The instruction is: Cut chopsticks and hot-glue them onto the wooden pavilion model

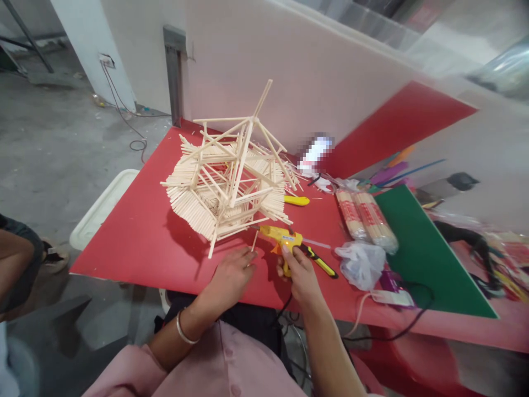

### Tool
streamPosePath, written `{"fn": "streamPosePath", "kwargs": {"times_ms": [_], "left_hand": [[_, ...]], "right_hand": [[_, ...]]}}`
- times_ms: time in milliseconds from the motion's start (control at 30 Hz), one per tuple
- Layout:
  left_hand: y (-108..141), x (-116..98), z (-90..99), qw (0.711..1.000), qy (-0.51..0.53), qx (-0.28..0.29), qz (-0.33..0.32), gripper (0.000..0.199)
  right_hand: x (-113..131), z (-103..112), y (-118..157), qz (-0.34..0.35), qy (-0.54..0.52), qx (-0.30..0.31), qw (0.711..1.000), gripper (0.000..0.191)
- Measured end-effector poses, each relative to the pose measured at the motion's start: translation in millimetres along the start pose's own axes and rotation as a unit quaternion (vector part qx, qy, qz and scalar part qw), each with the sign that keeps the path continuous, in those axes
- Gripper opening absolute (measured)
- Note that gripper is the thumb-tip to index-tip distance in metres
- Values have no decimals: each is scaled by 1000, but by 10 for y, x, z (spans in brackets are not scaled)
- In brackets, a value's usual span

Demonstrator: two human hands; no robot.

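Note:
My right hand (298, 270) is wrapped round the grip of a yellow hot glue gun (281, 235), its nozzle pointing left. Between the fingertips of my left hand (235, 277) is a short wooden stick (254, 241), upright and close to the nozzle. Just beyond both hands stands a many-sided model made of wooden sticks (185, 201), with slatted tiers below and an open frame rising to a peak. Whether the nozzle touches the stick I cannot tell. A clear glue stick (316, 243) juts from the back of the gun.
A black-and-yellow utility knife (320, 261) lies right of the gun. Farther right are bundled sticks in plastic (363, 218), a crumpled plastic bag (360, 264), a power strip (392, 298) and a green board (425, 253). A yellow-handled tool (297, 200) lies beside the model. Someone sits at far left.

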State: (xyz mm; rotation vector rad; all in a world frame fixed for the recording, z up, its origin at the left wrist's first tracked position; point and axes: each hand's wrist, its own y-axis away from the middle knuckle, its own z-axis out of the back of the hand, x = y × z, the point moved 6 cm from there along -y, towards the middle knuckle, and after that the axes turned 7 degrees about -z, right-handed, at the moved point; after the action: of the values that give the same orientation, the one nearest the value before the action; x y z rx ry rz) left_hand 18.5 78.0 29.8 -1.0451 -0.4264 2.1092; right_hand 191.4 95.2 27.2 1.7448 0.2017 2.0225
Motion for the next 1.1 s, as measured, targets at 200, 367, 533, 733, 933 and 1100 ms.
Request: {"fn": "streamPosePath", "kwargs": {"times_ms": [200,367,533,733,933,1100], "left_hand": [[62,241,203,924,221,-186,249,15],[-22,210,274,888,354,-171,236,21],[-86,92,414,930,294,-131,175,21],[-148,5,563,981,164,-100,30,16],[-169,-121,586,998,40,-29,-30,23],[-173,-151,543,1000,10,6,-14,26]], "right_hand": [[2,284,324,60,54,2,997,46],[136,414,566,130,158,-2,979,42],[283,439,692,214,266,-31,939,42],[390,449,788,341,341,-23,875,26],[352,470,810,380,411,6,829,27],[324,446,831,387,432,12,815,28]]}}
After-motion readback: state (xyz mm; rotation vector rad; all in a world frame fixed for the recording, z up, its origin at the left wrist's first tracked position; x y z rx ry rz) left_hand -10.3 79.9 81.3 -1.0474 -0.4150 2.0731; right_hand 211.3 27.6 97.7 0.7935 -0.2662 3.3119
